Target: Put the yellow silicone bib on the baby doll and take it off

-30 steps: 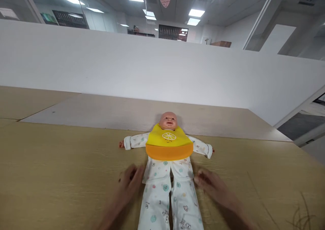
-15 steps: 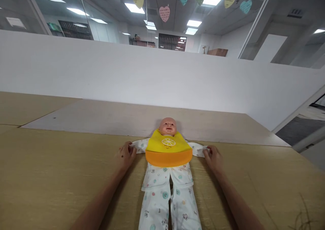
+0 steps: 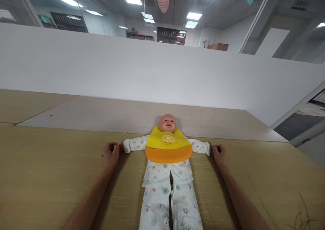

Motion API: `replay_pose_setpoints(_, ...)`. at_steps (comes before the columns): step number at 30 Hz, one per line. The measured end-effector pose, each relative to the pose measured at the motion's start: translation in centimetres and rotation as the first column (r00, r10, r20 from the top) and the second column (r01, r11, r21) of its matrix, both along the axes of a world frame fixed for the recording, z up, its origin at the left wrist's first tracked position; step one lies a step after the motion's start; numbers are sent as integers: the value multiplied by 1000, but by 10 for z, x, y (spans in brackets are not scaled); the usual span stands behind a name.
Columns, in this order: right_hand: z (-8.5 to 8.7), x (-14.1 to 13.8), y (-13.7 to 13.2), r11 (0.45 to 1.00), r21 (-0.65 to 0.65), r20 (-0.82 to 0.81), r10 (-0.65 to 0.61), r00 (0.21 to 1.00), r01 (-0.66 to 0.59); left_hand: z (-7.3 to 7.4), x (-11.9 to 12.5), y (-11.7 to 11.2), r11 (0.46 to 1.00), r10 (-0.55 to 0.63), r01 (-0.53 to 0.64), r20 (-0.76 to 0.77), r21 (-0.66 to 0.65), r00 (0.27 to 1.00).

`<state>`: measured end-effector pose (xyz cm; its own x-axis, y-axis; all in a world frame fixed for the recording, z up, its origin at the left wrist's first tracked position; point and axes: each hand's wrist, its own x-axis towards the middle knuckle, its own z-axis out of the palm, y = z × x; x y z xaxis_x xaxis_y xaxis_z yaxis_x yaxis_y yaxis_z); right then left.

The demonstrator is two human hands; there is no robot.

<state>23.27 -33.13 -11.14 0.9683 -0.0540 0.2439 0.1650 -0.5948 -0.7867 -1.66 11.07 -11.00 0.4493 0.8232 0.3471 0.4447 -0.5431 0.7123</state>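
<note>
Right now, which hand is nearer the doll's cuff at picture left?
Left. The left hand is just outside that cuff, by the doll's small hand; the right hand is across the doll, beside the opposite cuff.

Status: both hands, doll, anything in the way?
Left hand, right hand: each at a doll hand, grip unclear. Doll face-up, arms spread, bib on. No obstruction visible at either hand.

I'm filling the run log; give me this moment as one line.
doll: on back, arms spread; bib: over chest; left hand: at one doll hand; right hand: at other doll hand
</note>
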Motion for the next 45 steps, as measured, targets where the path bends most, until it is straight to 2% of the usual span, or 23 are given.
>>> replay_pose_setpoints(2, 5, -4, 1, 999, -16, 6, -46, 999, 46, 5, -1, -11, 996, -11, 8, 33, 90, 999)
replay_pose_setpoints(4, 15, -9, 3, 997, -32, 18, -63, 998, 63, 13, 2, -25, 972, -105, 96, 31, 213, 994)
replay_pose_setpoints(7, 36, -12, 16, 998, -42, 21, 46, 999, -45, 28, 23, -45, 924, -285, 269, 19, 271, 958)
replay_pose_setpoints(9, 50, -6, 32, 983, -43, -10, 176, 984, -177, 38, 49, -54, 919, -359, 357, -18, 168, 933)
replay_pose_setpoints(11, 57, 8, 54, 956, -34, -45, 289, 956, -291, 48, 80, -55, 921, -389, 385, -77, -66, 918)
replay_pose_setpoints(12, 59, 16, 66, 941, -26, -62, 336, 940, -338, 52, 97, -54, 917, -394, 383, -98, -115, 914)
replay_pose_setpoints(16, 48, 51, 119, 879, 35, -128, 475, 871, -475, 57, 147, -43, 888, -427, 387, -132, -250, 895)
replay_pose_setpoints(20, 30, 74, 168, 801, 127, -179, 598, 781, -585, 52, 174, -41, 801, -527, 469, -66, -372, 847)
replay_pose_setpoints(23, 23, 85, 197, 711, 194, -151, 702, 696, -676, 46, 185, -42, 698, -614, 557, 25, -450, 789)
replay_pose_setpoints(28, 20, 98, 221, 591, 272, -61, 798, 599, -760, 36, 190, -42, 472, -711, 675, 208, -567, 672)
replay_pose_setpoints(31, 18, 94, 220, 546, 302, -43, 826, 562, -781, 31, 186, -44, 395, -707, 694, 283, -602, 648)
replay_pose_setpoints(37, 22, 67, 205, 534, 348, -57, 832, 552, -770, 32, 166, -55, 344, -678, 722, 373, -600, 633)
replay_pose_setpoints(41, 20, 48, 197, 549, 384, -85, 822, 563, -743, 31, 148, -68, 342, -649, 724, 407, -599, 643)
replay_pose_setpoints(45, 12, 32, 187, 564, 406, -107, 811, 576, -719, 25, 132, -79, 347, -626, 719, 422, -602, 655)
